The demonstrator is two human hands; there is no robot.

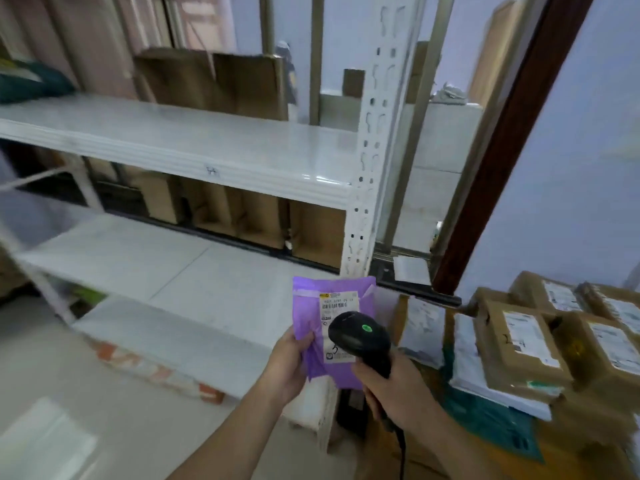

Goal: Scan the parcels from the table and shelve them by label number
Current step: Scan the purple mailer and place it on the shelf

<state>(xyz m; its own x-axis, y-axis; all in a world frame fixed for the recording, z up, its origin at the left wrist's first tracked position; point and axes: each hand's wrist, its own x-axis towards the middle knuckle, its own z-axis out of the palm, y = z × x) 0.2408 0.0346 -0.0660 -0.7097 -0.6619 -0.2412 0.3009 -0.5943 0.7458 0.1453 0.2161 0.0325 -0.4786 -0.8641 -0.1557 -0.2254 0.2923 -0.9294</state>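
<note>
My left hand (287, 363) grips the left edge of a purple plastic mailer parcel (311, 306), held upright with its white barcode label (337, 301) facing me. My right hand (391, 386) grips the handle of a black barcode scanner (358, 336), whose head, with a green light on top, points at the lower part of the label and covers it. A pile of parcels (526, 344), brown boxes and white and teal mailers, lies on the table at the lower right. The white metal shelf unit (194, 150) stands ahead and to the left.
The shelf's perforated upright post (370, 168) rises just behind the purple parcel. Brown cardboard boxes (249, 84) stand behind the shelves. A dark teal bag (31, 81) lies on the upper shelf at far left. A brown door frame (512, 140) slants at the right.
</note>
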